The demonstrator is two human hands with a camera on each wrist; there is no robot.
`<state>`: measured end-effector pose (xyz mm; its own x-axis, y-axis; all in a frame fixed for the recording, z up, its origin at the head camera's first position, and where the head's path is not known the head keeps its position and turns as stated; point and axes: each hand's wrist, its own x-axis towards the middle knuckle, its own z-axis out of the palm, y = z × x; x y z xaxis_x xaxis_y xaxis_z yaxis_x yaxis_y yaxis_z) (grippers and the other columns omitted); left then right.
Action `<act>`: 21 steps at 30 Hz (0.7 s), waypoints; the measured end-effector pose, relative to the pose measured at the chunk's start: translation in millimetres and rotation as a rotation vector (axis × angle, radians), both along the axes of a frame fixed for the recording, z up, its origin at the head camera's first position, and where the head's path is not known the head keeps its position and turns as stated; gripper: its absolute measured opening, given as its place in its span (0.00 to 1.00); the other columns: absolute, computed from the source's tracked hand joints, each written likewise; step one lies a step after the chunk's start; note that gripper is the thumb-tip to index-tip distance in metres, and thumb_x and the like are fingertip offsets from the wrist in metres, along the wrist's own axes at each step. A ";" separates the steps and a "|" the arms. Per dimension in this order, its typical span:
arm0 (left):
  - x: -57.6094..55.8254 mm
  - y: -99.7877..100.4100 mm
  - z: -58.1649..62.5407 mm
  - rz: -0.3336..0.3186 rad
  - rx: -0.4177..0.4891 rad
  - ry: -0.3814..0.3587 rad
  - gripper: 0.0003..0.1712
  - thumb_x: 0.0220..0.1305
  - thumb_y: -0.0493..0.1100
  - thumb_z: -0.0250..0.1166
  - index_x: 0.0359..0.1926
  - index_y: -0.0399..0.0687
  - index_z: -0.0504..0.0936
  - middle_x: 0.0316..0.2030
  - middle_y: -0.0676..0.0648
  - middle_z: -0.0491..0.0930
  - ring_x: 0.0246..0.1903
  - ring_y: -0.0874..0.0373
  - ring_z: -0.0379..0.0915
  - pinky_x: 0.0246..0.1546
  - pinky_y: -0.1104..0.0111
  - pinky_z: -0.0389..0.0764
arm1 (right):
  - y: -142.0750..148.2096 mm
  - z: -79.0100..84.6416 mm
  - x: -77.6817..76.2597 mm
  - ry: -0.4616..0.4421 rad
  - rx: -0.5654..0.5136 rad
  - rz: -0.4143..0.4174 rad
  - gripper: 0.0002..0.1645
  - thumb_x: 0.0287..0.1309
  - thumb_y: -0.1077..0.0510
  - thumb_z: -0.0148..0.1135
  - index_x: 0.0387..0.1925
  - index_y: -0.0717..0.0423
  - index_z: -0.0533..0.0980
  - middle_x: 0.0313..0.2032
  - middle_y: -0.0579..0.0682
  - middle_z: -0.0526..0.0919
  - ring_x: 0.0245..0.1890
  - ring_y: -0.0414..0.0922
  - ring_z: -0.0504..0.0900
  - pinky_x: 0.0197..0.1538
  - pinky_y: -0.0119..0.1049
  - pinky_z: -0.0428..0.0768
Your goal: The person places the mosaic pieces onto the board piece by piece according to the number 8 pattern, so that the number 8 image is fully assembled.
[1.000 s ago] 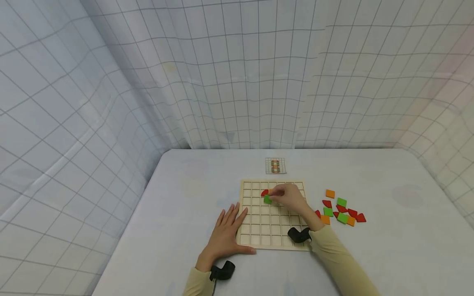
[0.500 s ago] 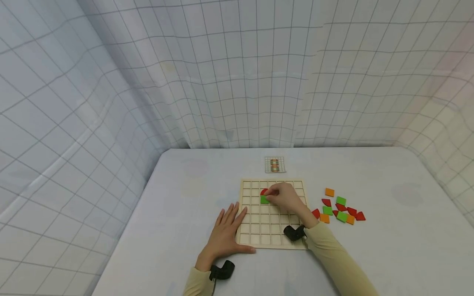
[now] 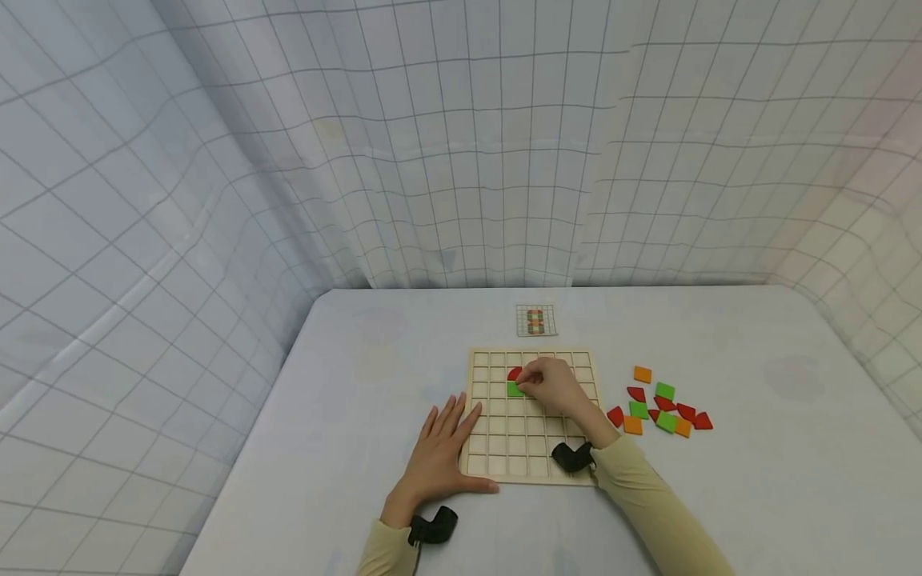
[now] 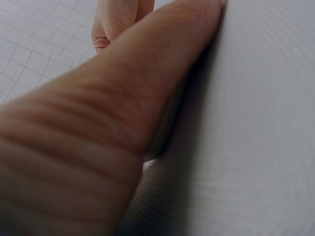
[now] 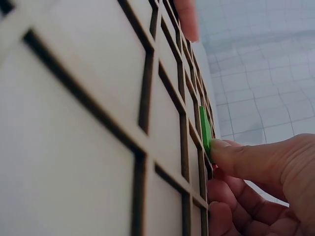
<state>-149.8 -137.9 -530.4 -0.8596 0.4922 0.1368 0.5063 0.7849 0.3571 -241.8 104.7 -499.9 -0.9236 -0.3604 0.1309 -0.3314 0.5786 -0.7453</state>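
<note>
A wooden grid board with raised strips between its square cells lies on the table. My right hand is over the board's upper part, thumb and fingers pinching a green square tile. In the right wrist view the thumb touches the edge of this green tile, which sits at a cell. Just behind it lies a red quarter-circle tile, partly covered by my fingers. My left hand is spread flat at the board's left edge, its thumb along the front left corner.
To the right of the board lie several loose tiles: orange squares like this orange tile, green squares and red quarter-circles. A small pattern card lies behind the board. White grid-lined curtains stand around the table.
My right hand has moved slightly left with the green tile, which now lies straighter below the red one. An orange patch near the fingers is no longer visible. My left hand stays put.
</note>
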 end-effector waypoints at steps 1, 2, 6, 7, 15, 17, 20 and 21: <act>-0.3 -0.1 -0.2 -0.001 -0.001 0.000 0.68 0.39 0.76 0.67 0.75 0.51 0.49 0.73 0.42 0.41 0.72 0.49 0.33 0.68 0.53 0.36 | 0.5 -0.3 0.3 -0.001 0.001 0.000 0.03 0.55 0.62 0.68 0.28 0.58 0.83 0.25 0.42 0.78 0.25 0.39 0.74 0.30 0.35 0.75; -0.5 -0.3 -0.5 -0.001 0.000 0.000 0.68 0.38 0.76 0.67 0.75 0.51 0.49 0.73 0.42 0.41 0.72 0.49 0.34 0.68 0.53 0.37 | 1.3 -0.5 0.8 -0.001 0.001 0.005 0.03 0.55 0.61 0.68 0.28 0.58 0.82 0.25 0.42 0.78 0.25 0.38 0.74 0.31 0.35 0.75; -1.3 -0.5 -0.5 -0.007 0.007 0.002 0.68 0.39 0.76 0.67 0.75 0.51 0.49 0.73 0.42 0.41 0.72 0.49 0.34 0.68 0.53 0.37 | 8.6 -0.8 3.7 0.012 -0.012 0.036 0.05 0.55 0.58 0.68 0.29 0.56 0.82 0.26 0.41 0.80 0.27 0.38 0.76 0.33 0.35 0.77; -1.4 -0.3 -0.4 -0.008 0.008 0.005 0.68 0.39 0.76 0.67 0.75 0.51 0.49 0.73 0.42 0.42 0.72 0.48 0.34 0.68 0.53 0.37 | 11.5 -0.5 4.6 0.018 -0.012 0.045 0.04 0.55 0.58 0.68 0.29 0.55 0.82 0.27 0.40 0.80 0.28 0.37 0.77 0.34 0.35 0.77; -0.7 0.5 1.0 -0.004 0.011 0.009 0.69 0.38 0.76 0.68 0.74 0.49 0.50 0.73 0.41 0.42 0.71 0.47 0.35 0.68 0.52 0.37 | 47.3 11.4 13.1 0.003 -0.003 0.030 0.04 0.56 0.59 0.67 0.34 0.55 0.84 0.31 0.42 0.82 0.30 0.40 0.77 0.36 0.37 0.77; -0.6 0.5 0.8 -0.006 0.016 0.011 0.69 0.38 0.76 0.68 0.74 0.49 0.50 0.73 0.41 0.43 0.71 0.47 0.35 0.68 0.52 0.37 | 59.9 15.0 14.5 -0.014 0.026 0.012 0.04 0.57 0.58 0.67 0.34 0.54 0.83 0.31 0.42 0.82 0.31 0.41 0.77 0.36 0.38 0.76; -0.9 0.3 -0.1 -0.006 0.019 0.010 0.69 0.38 0.76 0.67 0.75 0.49 0.50 0.73 0.41 0.42 0.71 0.47 0.35 0.68 0.52 0.37 | 79.3 21.2 17.2 -0.083 0.066 0.008 0.05 0.57 0.58 0.66 0.34 0.55 0.83 0.30 0.44 0.80 0.30 0.42 0.76 0.34 0.38 0.76; -1.0 0.2 -0.4 -0.005 0.018 0.009 0.69 0.38 0.76 0.67 0.75 0.50 0.50 0.73 0.42 0.42 0.71 0.48 0.35 0.68 0.53 0.36 | 85.6 23.3 18.5 -0.112 0.083 0.011 0.05 0.58 0.58 0.66 0.34 0.55 0.82 0.30 0.44 0.80 0.29 0.43 0.75 0.33 0.38 0.76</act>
